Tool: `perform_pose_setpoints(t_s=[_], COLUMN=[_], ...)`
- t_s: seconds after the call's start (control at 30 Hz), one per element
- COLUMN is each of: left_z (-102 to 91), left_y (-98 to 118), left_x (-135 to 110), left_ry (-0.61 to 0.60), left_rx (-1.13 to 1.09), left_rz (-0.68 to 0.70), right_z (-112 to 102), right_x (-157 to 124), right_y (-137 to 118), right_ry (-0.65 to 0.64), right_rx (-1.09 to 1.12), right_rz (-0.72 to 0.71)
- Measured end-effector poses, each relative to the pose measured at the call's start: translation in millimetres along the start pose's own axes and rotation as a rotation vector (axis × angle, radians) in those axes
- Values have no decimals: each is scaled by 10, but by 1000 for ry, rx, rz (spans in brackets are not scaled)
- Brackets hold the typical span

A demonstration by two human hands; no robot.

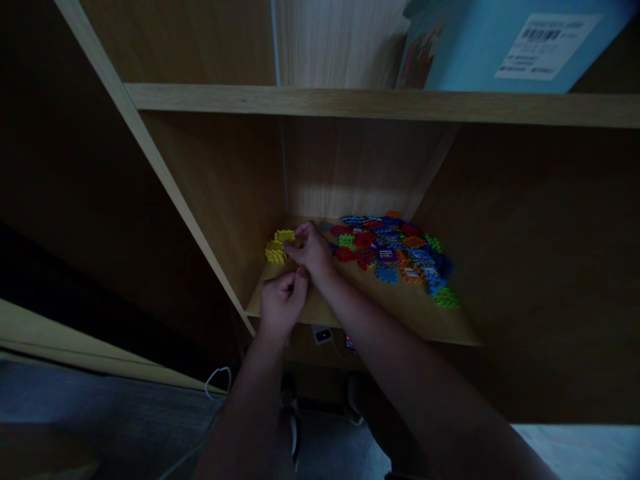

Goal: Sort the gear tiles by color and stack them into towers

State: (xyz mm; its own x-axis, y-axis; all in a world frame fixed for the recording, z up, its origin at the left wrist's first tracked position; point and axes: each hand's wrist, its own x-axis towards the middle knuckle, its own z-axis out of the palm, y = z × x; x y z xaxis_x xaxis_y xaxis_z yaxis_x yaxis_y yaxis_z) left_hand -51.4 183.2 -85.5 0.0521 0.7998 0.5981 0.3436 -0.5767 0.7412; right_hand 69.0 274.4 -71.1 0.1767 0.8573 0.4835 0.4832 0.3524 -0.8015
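Observation:
My right hand (316,253) reaches over the shelf board, its thumb and curled fingers at a yellow notched plastic building piece (285,235). Just below it lies a small stack of the same yellow pieces (275,252), against the left side of the compartment. My left hand (281,301) is closed near the board's front edge, thumb up against the curled fingers; whatever it may hold is hidden. To the right spreads a loose heap of notched plastic pieces (385,255) in red, blue, purple, orange and green.
A wooden shelf (350,103) crosses above my hands, carrying a light blue box (465,50) with a white label. Below the lower board (400,313) sit a small device (323,335) and a cable. A white cable loop (219,383) hangs at the lower left.

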Motion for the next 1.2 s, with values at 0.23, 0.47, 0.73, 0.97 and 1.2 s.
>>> perform_pose_setpoints(t_s=[0.23,0.47,0.73,0.97,1.2], left_z=[-29,7,29,24,10], left_y=[0,18,-4,5,26], left_x=[16,5,-12,2,11], left_ry=[29,-39,-64,-62,-69], left_rx=[-76,1,15,22,4], left_rz=[-94,-24,3,18,30], right_z=[131,208,245,272,289], right_x=[-75,14,-17,21,48], right_y=[122,148,184,241,300], right_ry=[31,-89,-78,-116,-151], right_rx=[61,-12,6,27,-27], right_rz=[-3,-37,-99,-83,-133])
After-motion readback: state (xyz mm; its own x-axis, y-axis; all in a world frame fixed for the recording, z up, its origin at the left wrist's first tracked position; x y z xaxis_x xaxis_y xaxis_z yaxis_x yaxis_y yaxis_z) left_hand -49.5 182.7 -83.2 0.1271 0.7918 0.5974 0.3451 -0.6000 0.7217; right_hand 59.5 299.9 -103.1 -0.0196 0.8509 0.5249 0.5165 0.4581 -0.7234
